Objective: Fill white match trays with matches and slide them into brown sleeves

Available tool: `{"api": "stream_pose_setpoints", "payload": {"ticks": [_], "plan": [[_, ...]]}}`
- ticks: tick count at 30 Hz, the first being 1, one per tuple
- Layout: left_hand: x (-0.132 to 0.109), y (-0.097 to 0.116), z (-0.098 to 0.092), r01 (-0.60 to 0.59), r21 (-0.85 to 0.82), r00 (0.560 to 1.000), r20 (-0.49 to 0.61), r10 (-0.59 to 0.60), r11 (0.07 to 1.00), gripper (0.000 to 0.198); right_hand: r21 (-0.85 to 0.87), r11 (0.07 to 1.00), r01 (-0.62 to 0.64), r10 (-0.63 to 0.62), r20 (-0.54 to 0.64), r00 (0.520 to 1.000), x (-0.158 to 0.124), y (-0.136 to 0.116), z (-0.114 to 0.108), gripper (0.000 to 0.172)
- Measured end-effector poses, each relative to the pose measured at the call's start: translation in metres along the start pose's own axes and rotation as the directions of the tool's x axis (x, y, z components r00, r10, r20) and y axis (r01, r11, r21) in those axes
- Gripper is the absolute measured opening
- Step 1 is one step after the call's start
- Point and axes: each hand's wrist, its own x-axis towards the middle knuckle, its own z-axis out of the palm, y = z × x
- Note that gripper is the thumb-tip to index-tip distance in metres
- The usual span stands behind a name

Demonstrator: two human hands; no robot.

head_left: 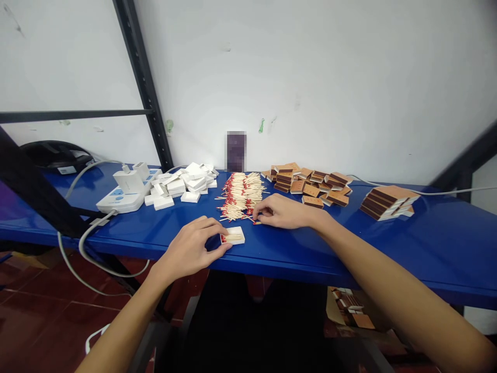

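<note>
My left hand (194, 241) grips the left end of a small white matchbox tray (239, 238), thumb on the near side and fingers on the far side. Several red-tipped matches lie inside it, partly hidden by the fingers. Just beyond the tray spreads a big pile of loose matches (243, 194). At the pile's near right edge, my right hand (274, 211) is closed in a pinch on matches. How many it holds is hidden by the fingers.
White empty trays (180, 181) are heaped at the left, beside a power strip (126, 197) with cables. Brown matchbox sleeves (310, 190) lie at the back right. Stacked matchboxes (388, 202) stand farther right. A black metal post (34, 181) rises at the left of the blue shelf (295, 254).
</note>
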Motion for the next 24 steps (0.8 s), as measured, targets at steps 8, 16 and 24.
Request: {"api": "stream_pose_setpoints", "payload": {"ticks": [8,16,24], "plan": [[0.000,0.000,0.000,0.007,0.014,1.000,0.009,-0.007,1.000,0.020,0.086,0.996,0.017,-0.016,-0.015,1.000,0.002,-0.004,0.005,0.032],[0.001,0.002,-0.001,0.043,-0.002,0.999,0.029,-0.043,0.999,0.020,-0.075,0.995,-0.058,0.057,-0.016,0.998,-0.008,-0.001,-0.011,0.028],[0.001,0.003,-0.002,0.036,0.009,0.999,0.028,-0.036,0.999,0.020,-0.131,0.989,-0.073,0.077,0.030,0.997,-0.004,0.001,-0.005,0.025]]}}
